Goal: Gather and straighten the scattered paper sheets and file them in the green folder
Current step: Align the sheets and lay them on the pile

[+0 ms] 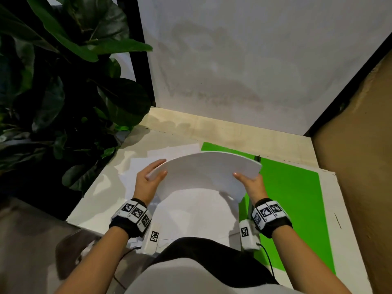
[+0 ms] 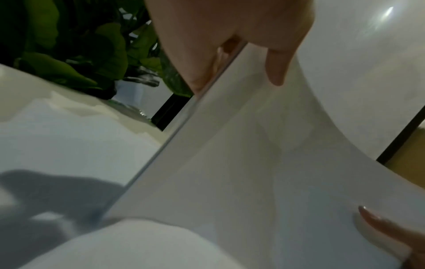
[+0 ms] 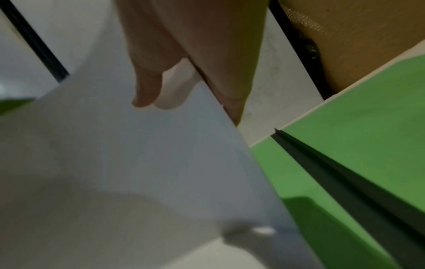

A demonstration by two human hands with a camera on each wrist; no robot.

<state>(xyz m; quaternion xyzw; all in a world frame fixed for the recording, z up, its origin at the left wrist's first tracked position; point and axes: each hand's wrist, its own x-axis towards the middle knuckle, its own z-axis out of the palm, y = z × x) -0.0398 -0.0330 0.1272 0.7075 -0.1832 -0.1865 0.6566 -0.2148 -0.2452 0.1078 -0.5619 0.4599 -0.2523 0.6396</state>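
I hold a stack of white paper sheets (image 1: 203,172) above the table, bowed upward into an arch. My left hand (image 1: 151,177) grips the stack's left edge (image 2: 207,102), thumb on top and fingers underneath. My right hand (image 1: 248,181) grips the right edge (image 3: 207,145) the same way. More loose white sheets (image 1: 137,166) lie spread on the table under and left of the stack. The green folder (image 1: 292,200) lies open and flat on the table at the right, its dark spine clip (image 3: 345,174) running down its middle.
A large-leaved plant (image 1: 63,92) crowds the table's left side. A white wall (image 1: 244,60) stands behind the table and a brown panel (image 1: 356,155) stands close on the right. The pale table (image 1: 101,198) ends near my body.
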